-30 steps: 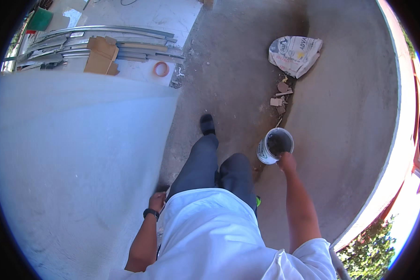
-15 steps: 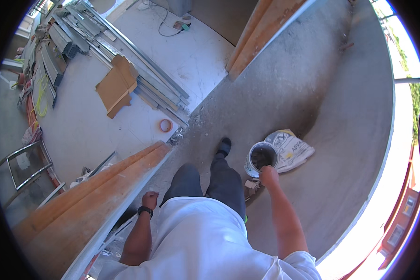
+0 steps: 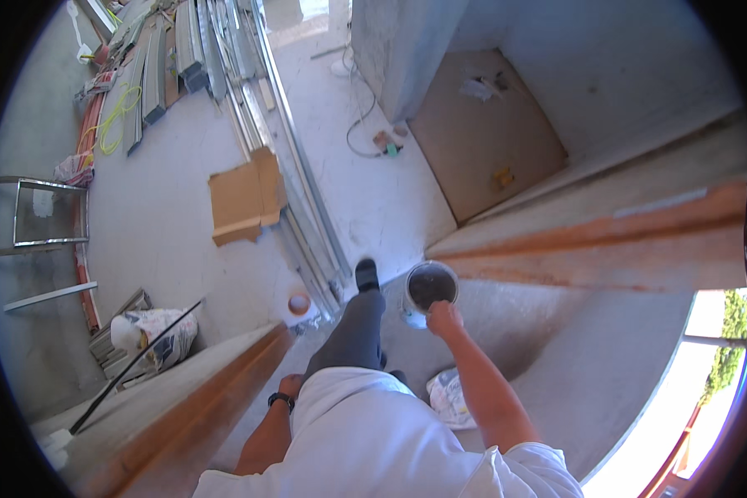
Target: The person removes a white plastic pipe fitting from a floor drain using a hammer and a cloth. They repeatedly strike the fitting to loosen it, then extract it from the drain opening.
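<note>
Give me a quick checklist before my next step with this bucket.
1. Right hand on the round grey bucket: ok, it grips the rim.
2. Bucket level: ok, the dark contents show no spill.
3. Left hand free: ok, it hangs empty at the side.
4. Floor ahead of the black shoe: not ok, long metal rails lie close to the left.
5. Orange tape roll underfoot: ok, it lies off to the left.
6. Bucket weight: cannot tell.

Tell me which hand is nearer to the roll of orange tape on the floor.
Left. The left hand hangs by the hip, just below and near the roll of orange tape. The right hand is farther off to the right, gripping the bucket.
</note>
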`<state>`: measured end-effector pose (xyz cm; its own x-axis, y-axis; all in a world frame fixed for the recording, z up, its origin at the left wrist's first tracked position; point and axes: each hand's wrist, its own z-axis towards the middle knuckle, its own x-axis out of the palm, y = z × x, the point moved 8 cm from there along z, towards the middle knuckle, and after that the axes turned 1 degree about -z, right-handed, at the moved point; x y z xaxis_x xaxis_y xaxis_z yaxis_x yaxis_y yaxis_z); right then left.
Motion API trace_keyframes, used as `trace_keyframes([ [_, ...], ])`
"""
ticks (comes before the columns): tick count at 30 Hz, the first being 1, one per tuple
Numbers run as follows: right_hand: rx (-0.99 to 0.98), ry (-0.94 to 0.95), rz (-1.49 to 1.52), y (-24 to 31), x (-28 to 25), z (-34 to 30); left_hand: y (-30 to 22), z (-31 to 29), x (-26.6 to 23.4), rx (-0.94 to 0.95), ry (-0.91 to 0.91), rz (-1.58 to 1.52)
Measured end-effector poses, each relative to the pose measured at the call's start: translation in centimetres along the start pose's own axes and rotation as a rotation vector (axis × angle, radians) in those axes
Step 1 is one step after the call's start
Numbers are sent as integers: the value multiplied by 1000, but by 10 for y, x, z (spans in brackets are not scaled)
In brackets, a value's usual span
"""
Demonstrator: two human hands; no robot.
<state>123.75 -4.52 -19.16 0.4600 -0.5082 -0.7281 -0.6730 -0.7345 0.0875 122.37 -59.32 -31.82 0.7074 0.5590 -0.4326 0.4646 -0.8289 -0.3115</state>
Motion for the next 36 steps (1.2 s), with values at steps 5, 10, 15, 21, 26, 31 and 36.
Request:
trace_keyframes([
  [5,-26,-14,47,41,-97,71,-129,41,-45,-180,133,-396],
  [10,-112,-51,125,79,-190,121,-238,79,-145,87,-68,-665],
  [15,-140,-76,44,93,-244,152,-242,69,-197,56,-273,-688],
  [21,-70,-15,5,93,-267,185,-149,10,-138,-196,-173,-679],
  [26,13,0,-8,69,-295,207,-130,-40,-51,-7,224,-57],
  [31,-3,116,-45,33,-287,238,-167,-45,-33,203,177,374],
  [36,-42,210,-7,4,-264,277,-216,-20,-82,-405,-76,-823],
])
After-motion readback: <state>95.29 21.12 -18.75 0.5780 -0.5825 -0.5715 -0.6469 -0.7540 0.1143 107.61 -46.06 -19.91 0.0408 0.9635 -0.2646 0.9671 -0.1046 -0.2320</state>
